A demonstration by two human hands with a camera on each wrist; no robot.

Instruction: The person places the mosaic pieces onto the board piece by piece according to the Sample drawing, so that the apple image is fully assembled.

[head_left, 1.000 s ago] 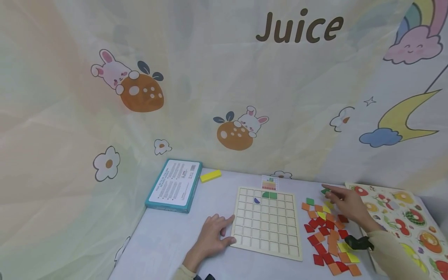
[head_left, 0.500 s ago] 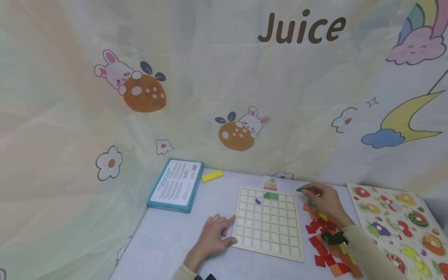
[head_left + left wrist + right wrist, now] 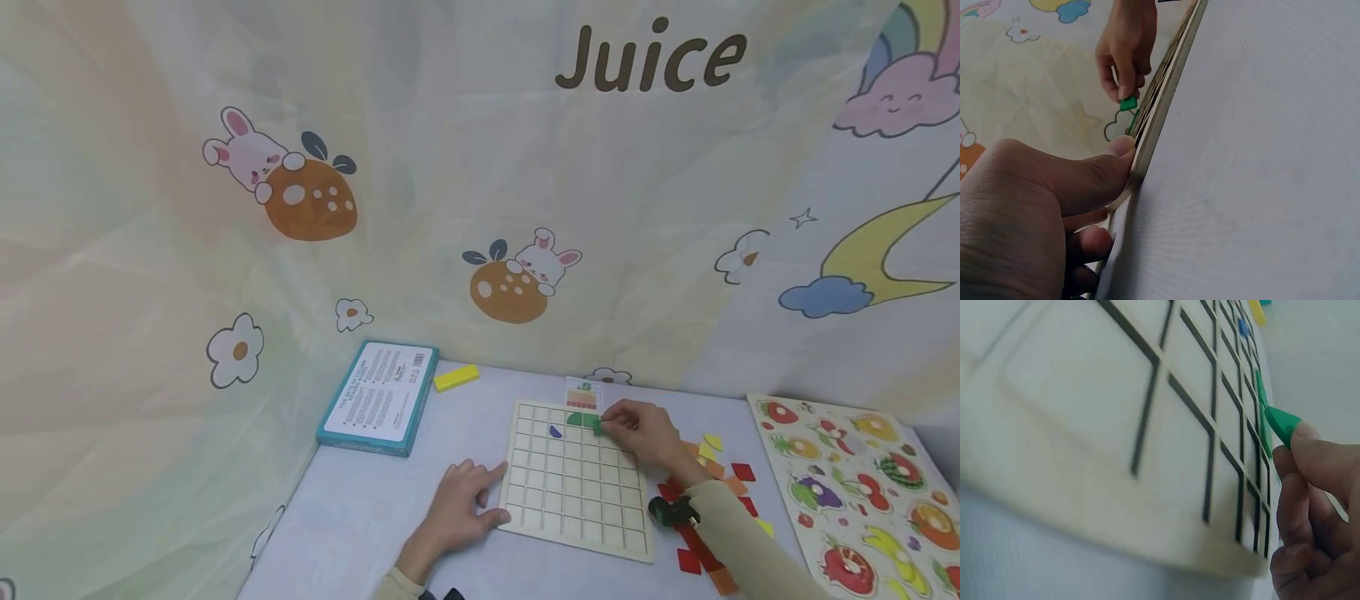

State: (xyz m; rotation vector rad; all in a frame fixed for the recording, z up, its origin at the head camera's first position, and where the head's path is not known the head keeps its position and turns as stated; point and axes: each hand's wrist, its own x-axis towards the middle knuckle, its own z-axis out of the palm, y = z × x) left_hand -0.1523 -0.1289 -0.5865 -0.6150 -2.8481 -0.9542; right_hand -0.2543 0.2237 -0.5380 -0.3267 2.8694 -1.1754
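Observation:
A pale wooden grid board [image 3: 577, 492] lies on the table. Between thumb and index finger, my right hand [image 3: 641, 432] pinches a small green tile [image 3: 1282, 424] with a curved edge, close over the board's far row. Beside it, two green tiles [image 3: 575, 418] sit in that row, one rounded and one square. A small purple-blue curved piece [image 3: 555, 432] lies one row nearer, to the left. My left hand [image 3: 457, 502] touches the board's left side with its thumb [image 3: 1110, 162] and extended index finger, the other fingers bent beneath.
Red, orange and yellow tiles [image 3: 689, 561] lie scattered right of the board, partly hidden under my right forearm. A small picture card [image 3: 582, 393] is behind the board. Further right lies a fruit-picture board [image 3: 855, 483]. At back left are a teal-edged box [image 3: 382, 392] and a yellow block [image 3: 456, 378].
My right hand has moved left from the loose tiles to the board's far row, bringing the green tile with it. The left hand stays at the board's side.

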